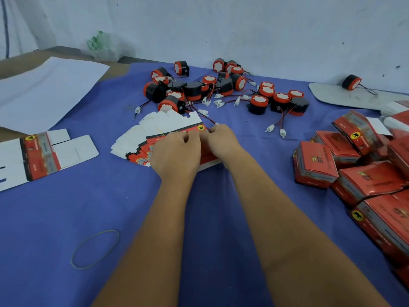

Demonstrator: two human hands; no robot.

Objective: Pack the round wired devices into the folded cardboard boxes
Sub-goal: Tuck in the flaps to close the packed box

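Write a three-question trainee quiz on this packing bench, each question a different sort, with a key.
1. True or false: both hands are working at the fanned stack of flat cartons.
2. Multiple choice: the assembled red boxes lie A) at the left edge, B) at the right, C) against the wall.
3. Fill in: the loose loop on the blue cloth near the left forearm is a rubber ____.

Key
1. True. The left hand and right hand both have fingers curled at the stack's top carton.
2. B. The round wired devices are the pile near the wall.
3. band.
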